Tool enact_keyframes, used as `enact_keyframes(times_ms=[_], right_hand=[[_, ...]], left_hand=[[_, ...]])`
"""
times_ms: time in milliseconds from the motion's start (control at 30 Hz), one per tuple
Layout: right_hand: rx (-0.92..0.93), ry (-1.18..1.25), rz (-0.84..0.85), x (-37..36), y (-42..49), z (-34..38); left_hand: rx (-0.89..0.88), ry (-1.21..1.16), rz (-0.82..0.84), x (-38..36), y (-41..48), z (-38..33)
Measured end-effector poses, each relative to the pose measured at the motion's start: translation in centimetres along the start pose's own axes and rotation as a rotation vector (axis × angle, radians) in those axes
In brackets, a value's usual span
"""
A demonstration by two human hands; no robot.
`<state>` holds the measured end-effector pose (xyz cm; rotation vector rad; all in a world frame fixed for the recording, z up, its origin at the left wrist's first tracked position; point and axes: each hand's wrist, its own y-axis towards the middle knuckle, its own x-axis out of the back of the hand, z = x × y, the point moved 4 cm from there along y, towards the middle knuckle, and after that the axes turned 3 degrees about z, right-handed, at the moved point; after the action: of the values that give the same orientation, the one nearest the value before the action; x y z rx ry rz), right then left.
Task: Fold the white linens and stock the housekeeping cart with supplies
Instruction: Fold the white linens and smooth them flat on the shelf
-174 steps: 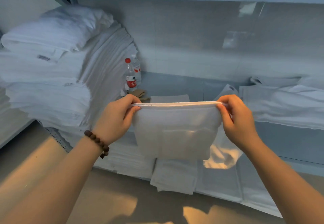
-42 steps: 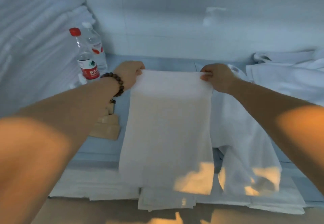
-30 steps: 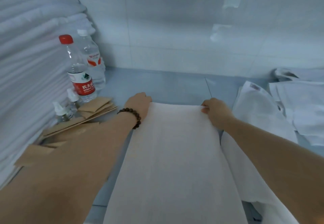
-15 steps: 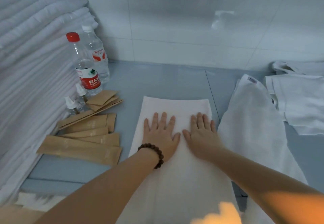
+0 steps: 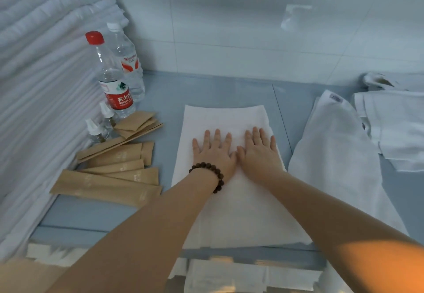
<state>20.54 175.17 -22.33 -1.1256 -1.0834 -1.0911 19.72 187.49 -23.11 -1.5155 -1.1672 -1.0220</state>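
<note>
A folded white terry towel (image 5: 231, 178) lies flat on the pale blue shelf (image 5: 220, 91), its near end at the front edge. The left hand (image 5: 214, 155) and right hand (image 5: 260, 154) press on it side by side, palms down, fingers straight, gripping nothing. Bare shelf lies behind it. Brown paper sachets (image 5: 119, 169) and two clear water bottles (image 5: 114, 75) sit left; another white towel (image 5: 337, 155) lies just right.

Plain white towel (image 5: 224, 118) on a pale blue-grey shelf (image 5: 206, 91). Left of the towel: tan packets (image 5: 107, 187), unpatterned; a clear red-capped bottle (image 5: 111, 79) with a red-and-white label; a clear white-capped bottle (image 5: 129, 60) with an orange-red logo; a white stack (image 5: 41, 86), ribbed with folds. Right of the towel: white cloth (image 5: 337, 155) with a small grey tag. Over the towel: dark brown beaded bracelet (image 5: 210, 173). Beyond the towel: white tiled wall (image 5: 252, 40).
</note>
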Motion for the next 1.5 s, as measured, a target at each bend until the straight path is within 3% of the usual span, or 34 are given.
enact_keyframes(times_ms=[167,300,500,667,833,967,1133,1333,1500], right_hand=[[0.026,0.048,0.091,-0.7,-7.8,0.8],[0.019,0.02,0.109,-1.4,-12.3,2.2],[0.005,0.023,0.068,-2.6,-14.6,4.8],[0.134,-0.022,0.073,-2.7,-15.6,2.5],[0.033,0.003,0.079,-2.7,-16.5,0.4],[0.06,-0.081,0.109,-2.0,-16.6,1.3],[0.336,-0.119,0.198,-3.0,-20.2,2.1],[0.294,-0.181,0.233,-1.6,-21.2,2.2],[0.32,-0.193,0.298,0.1,-22.9,1.7]], left_hand=[[0.01,0.005,0.124,-1.1,-7.6,0.0],[0.05,0.019,0.121,-1.8,-12.5,0.2],[0.033,0.011,0.022,-2.0,-15.4,2.1],[-0.012,0.035,-0.061,-2.4,-16.2,3.5],[-0.039,0.054,-0.088,-2.6,-15.9,3.7],[-0.158,0.082,-0.004,-2.7,-16.8,4.3],[-0.282,0.19,0.058,-3.1,-19.3,6.2],[-0.203,0.233,0.06,-2.6,-20.9,5.6],[-0.217,0.268,0.249,-0.8,-22.4,5.3]])
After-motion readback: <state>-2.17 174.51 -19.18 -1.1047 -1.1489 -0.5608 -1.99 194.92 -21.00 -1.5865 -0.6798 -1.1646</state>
